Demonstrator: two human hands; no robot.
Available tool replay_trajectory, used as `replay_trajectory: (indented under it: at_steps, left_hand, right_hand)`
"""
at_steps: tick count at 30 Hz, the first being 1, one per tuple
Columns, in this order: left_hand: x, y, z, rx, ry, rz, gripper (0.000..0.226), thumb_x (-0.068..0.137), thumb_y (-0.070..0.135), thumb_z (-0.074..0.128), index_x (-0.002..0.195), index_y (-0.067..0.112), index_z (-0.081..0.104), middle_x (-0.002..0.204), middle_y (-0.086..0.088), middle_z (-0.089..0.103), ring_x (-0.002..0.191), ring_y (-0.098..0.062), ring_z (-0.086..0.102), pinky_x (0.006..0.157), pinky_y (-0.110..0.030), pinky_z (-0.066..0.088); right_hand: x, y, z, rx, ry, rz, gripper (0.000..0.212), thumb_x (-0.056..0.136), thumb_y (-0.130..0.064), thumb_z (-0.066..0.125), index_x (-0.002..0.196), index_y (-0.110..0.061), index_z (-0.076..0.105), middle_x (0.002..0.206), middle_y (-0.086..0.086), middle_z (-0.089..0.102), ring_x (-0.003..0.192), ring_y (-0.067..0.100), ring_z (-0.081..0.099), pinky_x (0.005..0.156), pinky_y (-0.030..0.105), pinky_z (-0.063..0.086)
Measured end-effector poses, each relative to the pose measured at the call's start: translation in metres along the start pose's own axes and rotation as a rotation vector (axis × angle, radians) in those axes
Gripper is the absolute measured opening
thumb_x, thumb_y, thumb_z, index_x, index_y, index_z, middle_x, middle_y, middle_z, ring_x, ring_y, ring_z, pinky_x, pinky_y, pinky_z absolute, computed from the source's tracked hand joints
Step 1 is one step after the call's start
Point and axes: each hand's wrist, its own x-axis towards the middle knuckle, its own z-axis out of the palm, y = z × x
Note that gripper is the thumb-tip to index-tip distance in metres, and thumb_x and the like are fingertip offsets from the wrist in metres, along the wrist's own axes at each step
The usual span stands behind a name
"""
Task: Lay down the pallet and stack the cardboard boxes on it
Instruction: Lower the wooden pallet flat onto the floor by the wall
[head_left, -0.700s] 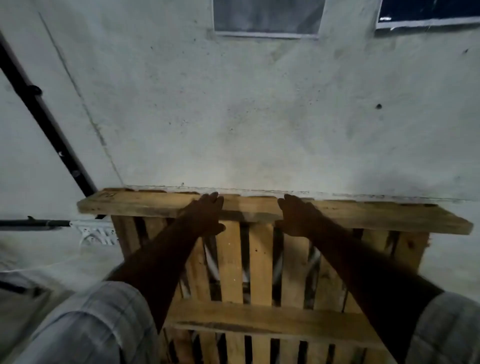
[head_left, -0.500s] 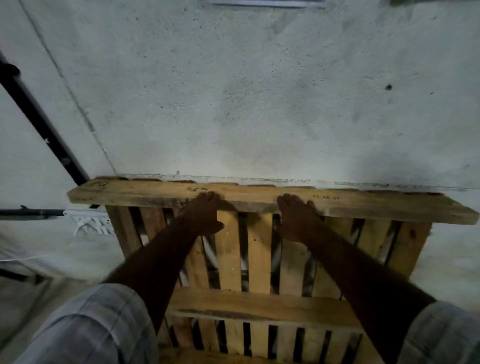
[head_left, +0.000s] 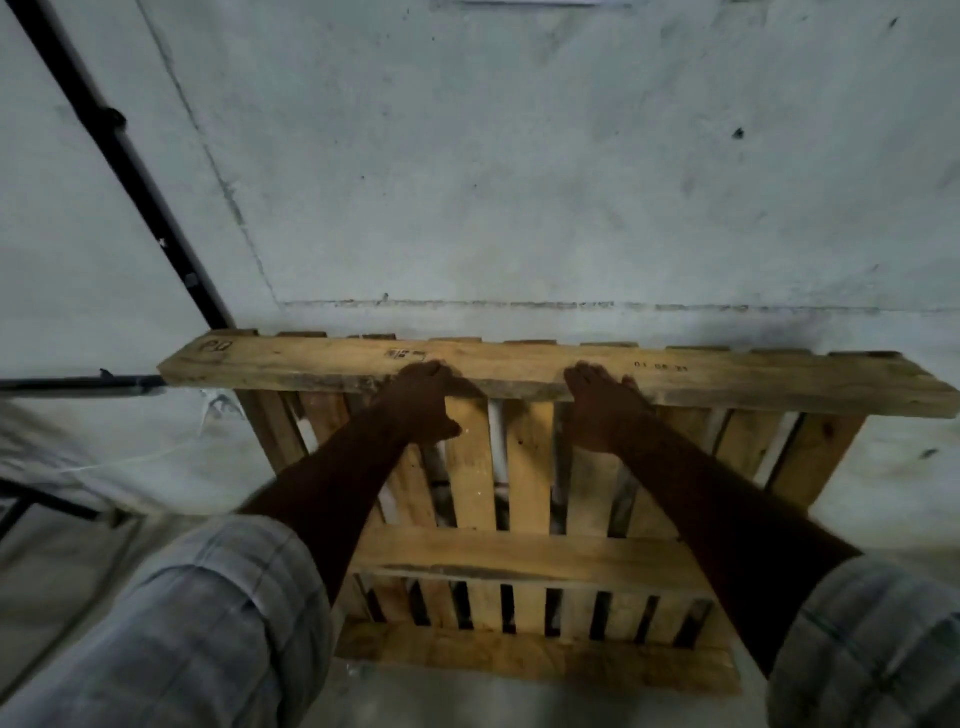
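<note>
A wooden pallet (head_left: 530, 561) stands on edge against a grey concrete wall, its slats facing me. My left hand (head_left: 423, 402) grips the pallet's top beam left of centre, fingers hooked over the beam and thumb on the near side. My right hand (head_left: 597, 405) grips the same beam right of centre, fingers over the top edge. Both forearms reach forward from plaid sleeves. No cardboard boxes are in view.
The concrete wall (head_left: 519, 182) rises directly behind the pallet. A black pole (head_left: 130, 161) slants down the wall at the left, and a black horizontal bar (head_left: 78, 385) runs in from the left edge. Grey floor (head_left: 78, 545) lies to the lower left.
The view has tilted downward, so the pallet's bottom board now shows. Both hands stay on the top beam, and their fingers have curled further over its edge.
</note>
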Motion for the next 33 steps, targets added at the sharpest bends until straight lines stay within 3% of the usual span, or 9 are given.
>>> replay_trajectory:
  at_steps: [5,11,19,21,23,25,27,30,33]
  left_hand:
    - [-0.052,0.009,-0.014,0.085,0.01,0.058,0.063,0.087,0.054,0.062,0.133,0.012,0.056,0.137,-0.015,0.055,0.126,-0.031,0.051,0.102,-0.037,0.04]
    - [-0.124,0.014,-0.004,-0.148,0.036,-0.026,0.05,0.078,0.054,0.054,0.102,0.014,0.072,0.109,-0.011,0.065,0.102,-0.031,0.061,0.087,-0.042,0.054]
    - [-0.239,0.032,0.067,-1.009,0.711,-0.588,0.029,0.084,0.034,0.063,0.1,0.01,0.069,0.1,-0.006,0.071,0.089,-0.023,0.067,0.082,-0.037,0.057]
    - [-0.254,0.031,0.09,-1.429,0.699,-0.642,0.046,0.083,0.03,0.074,0.121,0.007,0.061,0.117,0.0,0.066,0.107,-0.017,0.064,0.091,-0.032,0.052]
    - [-0.272,0.032,0.103,-1.808,0.525,-0.768,0.075,0.067,0.051,0.083,0.128,0.015,0.055,0.127,-0.003,0.065,0.113,-0.025,0.063,0.097,-0.041,0.051]
    - [-0.29,0.036,0.109,-2.051,0.35,-0.763,0.052,0.075,0.049,0.08,0.112,0.021,0.057,0.109,-0.005,0.065,0.097,-0.03,0.062,0.09,-0.042,0.051]
    - [-0.301,0.043,0.107,-2.111,0.229,-0.667,0.027,0.09,0.038,0.069,0.108,0.021,0.057,0.113,-0.013,0.064,0.094,-0.033,0.06,0.083,-0.04,0.052]
    - [-0.31,0.049,0.112,-2.13,0.161,-0.632,0.027,0.096,0.035,0.061,0.115,0.016,0.057,0.142,-0.026,0.052,0.133,-0.046,0.045,0.103,-0.046,0.046]
    - [-0.324,0.055,0.123,-2.111,0.256,-0.667,0.04,0.098,0.031,0.058,0.132,0.011,0.054,0.135,-0.016,0.061,0.118,-0.032,0.06,0.077,-0.038,0.052]
  right_hand:
    - [-0.059,-0.016,0.008,0.016,0.041,0.032,0.078,0.095,-0.04,0.058,0.158,-0.016,0.021,0.168,0.006,0.016,0.155,0.025,0.017,0.122,0.056,0.016]
    - [-0.143,-0.038,0.029,0.081,0.103,0.053,0.075,0.096,-0.034,0.058,0.159,-0.018,0.022,0.169,0.005,0.017,0.155,0.023,0.016,0.124,0.054,0.014]
    - [-0.244,-0.071,0.071,0.111,0.133,0.138,0.079,0.095,-0.031,0.06,0.161,-0.022,0.018,0.171,0.001,0.009,0.157,0.021,0.007,0.126,0.053,0.009]
    - [-0.26,-0.079,0.079,0.117,0.136,0.148,0.079,0.094,-0.029,0.06,0.161,-0.022,0.017,0.171,0.0,0.008,0.157,0.02,0.006,0.126,0.052,0.008]
    - [-0.278,-0.085,0.084,0.118,0.126,0.157,0.08,0.095,-0.028,0.059,0.161,-0.022,0.016,0.171,0.0,0.006,0.157,0.021,0.004,0.126,0.051,0.006]
    - [-0.295,-0.087,0.089,0.126,0.106,0.143,0.081,0.094,-0.028,0.06,0.161,-0.022,0.014,0.171,0.0,0.004,0.157,0.021,0.003,0.126,0.051,0.005]
    - [-0.309,-0.087,0.095,0.148,0.111,0.132,0.082,0.093,-0.028,0.061,0.161,-0.022,0.015,0.171,0.0,0.005,0.157,0.02,0.003,0.126,0.051,0.006]
    - [-0.333,-0.089,0.105,0.19,0.124,0.123,0.084,0.092,-0.027,0.064,0.161,-0.022,0.017,0.171,-0.001,0.006,0.157,0.02,0.004,0.126,0.049,0.006]
    - [-0.356,-0.09,0.112,0.259,0.126,0.099,0.079,0.094,-0.025,0.061,0.161,-0.023,0.019,0.171,-0.002,0.006,0.157,0.018,0.004,0.126,0.046,0.003]
